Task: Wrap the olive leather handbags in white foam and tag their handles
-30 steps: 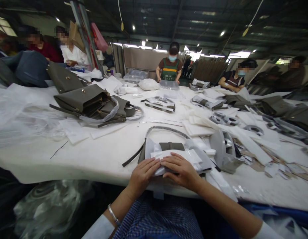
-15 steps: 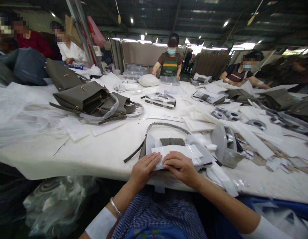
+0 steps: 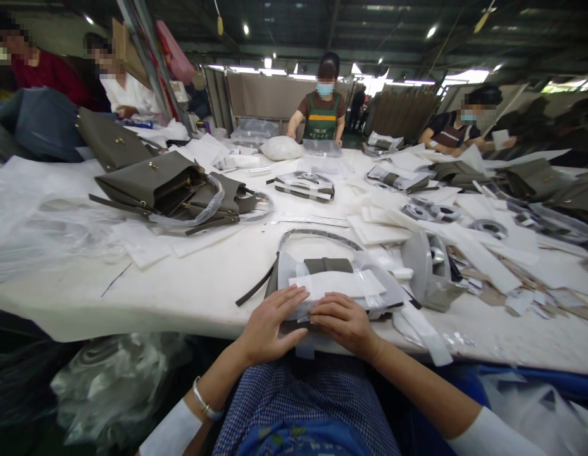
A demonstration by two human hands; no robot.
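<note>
A grey handbag lies flat at the table's near edge, half covered by white wrapping paper and clear plastic. My left hand rests on the paper's left end, fingers spread and flat. My right hand lies beside it on the paper's near edge, its fingers curled down and pressing the sheet. The bag's long strap loops out behind it on the white table.
Several grey handbags are piled at the left. Wrapped bags, paper sheets and tape rolls litter the middle and right. A grey pouch stands right of my bag. Other people work along the far edge.
My left hand has spread its fingers and slid a little to the left on the paper. My right hand stays pressed on the sheet. The view has tilted down slightly.
</note>
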